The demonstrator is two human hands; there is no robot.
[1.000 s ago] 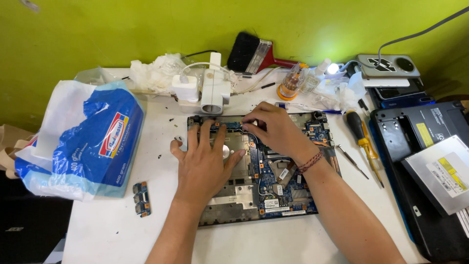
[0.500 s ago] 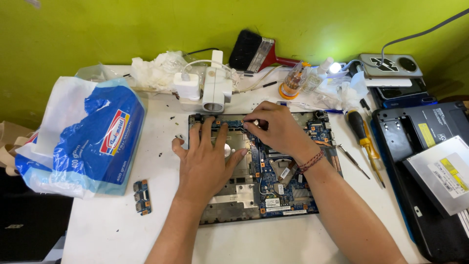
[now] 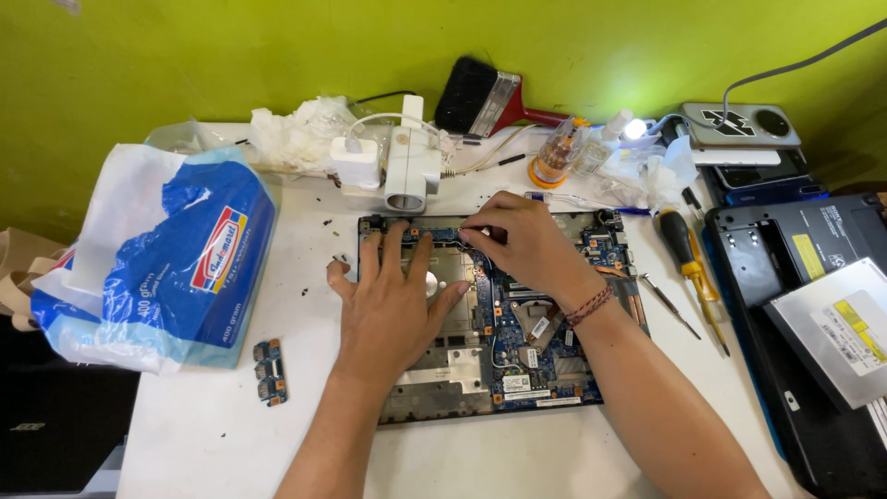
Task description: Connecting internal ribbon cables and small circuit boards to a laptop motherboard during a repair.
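Lying flat beneath splayed left hand, the blue laptop motherboard was pinched at its top edge by right hand.

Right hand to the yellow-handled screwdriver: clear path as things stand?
Probably yes. The right hand rests on the laptop board, and the yellow-handled screwdriver lies just to its right on the white table; only a thin metal tool lies between, flat.

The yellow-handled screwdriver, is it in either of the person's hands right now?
No, the yellow-handled screwdriver lies on the white table, right of the circuit board, apart from both hands.
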